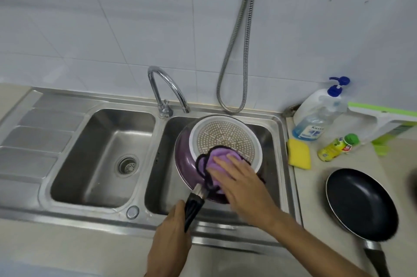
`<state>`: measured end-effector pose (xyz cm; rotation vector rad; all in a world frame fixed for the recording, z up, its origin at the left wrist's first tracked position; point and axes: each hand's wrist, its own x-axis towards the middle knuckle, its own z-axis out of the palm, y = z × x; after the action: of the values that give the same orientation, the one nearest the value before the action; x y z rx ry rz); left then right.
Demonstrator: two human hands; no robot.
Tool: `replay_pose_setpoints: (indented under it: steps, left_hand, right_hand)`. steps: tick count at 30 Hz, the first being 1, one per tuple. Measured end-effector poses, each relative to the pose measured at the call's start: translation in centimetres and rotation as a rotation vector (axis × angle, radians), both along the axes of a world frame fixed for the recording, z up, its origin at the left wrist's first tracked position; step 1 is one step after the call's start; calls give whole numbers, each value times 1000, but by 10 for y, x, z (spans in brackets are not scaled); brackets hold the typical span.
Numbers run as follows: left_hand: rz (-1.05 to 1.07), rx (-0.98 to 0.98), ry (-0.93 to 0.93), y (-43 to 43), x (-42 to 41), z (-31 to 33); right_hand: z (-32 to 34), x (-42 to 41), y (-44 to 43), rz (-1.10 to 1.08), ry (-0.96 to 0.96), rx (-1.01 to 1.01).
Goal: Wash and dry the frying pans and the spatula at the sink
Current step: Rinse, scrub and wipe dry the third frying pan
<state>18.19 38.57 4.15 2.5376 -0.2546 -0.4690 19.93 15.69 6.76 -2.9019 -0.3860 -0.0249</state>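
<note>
within left grip (pixel 168 237), pan handle (pixel 194 206)

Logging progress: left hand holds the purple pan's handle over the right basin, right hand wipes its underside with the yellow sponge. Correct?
Wrong tool. The head view shows the right hand pressing a purple cloth on the pan; the yellow sponge lies beside the sink. The rest holds.

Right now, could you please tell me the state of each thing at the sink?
purple pan: upside down over the right basin, gripped by left hand
purple cloth: pressed on its base by right hand
black pan: upright on the counter
tap: no water running
</note>
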Motion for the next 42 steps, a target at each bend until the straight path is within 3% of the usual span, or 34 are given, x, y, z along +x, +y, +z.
replay_pose_setpoints:
  steps: [4,9,13,17,21,25,28,31,34,38,39,42]
  left_hand:
    - [-56,-19,-7,-18,-11,4]
    - [61,-115,10,-30,-9,21]
    - [101,-122,25,-26,1,20]
    - [161,-150,38,-29,4,18]
    - [190,-190,85,-39,-4,16]
    - [247,-275,204,-52,-16,14]
    - [328,-505,443,-58,-34,19]
    - [270,-641,518,-65,-53,30]
    - [202,-673,494,-76,-73,37]
    - [138,-723,401,-98,-91,49]
    - [128,-734,363,-103,-95,52]
    - [89,-765,298,-117,-102,61]
  right_hand:
    - [0,75,49,147,103,25]
    - [16,137,-68,-191,146,31]
    - [17,68,-129,-340,38,331]
    - [2,-48,-131,-383,205,600]
    - [-57,-142,-137,-557,111,290]
    - [-110,-201,-127,-613,169,-36]
    - [-119,-209,-120,-668,228,-139]
    - [-89,-195,-109,-699,238,-111]
    - [-39,-192,-72,-732,101,293]
    - [31,-196,-10,-818,202,986]
    - [41,-197,2,-829,215,1103]
    - [58,-203,28,-824,221,1195]
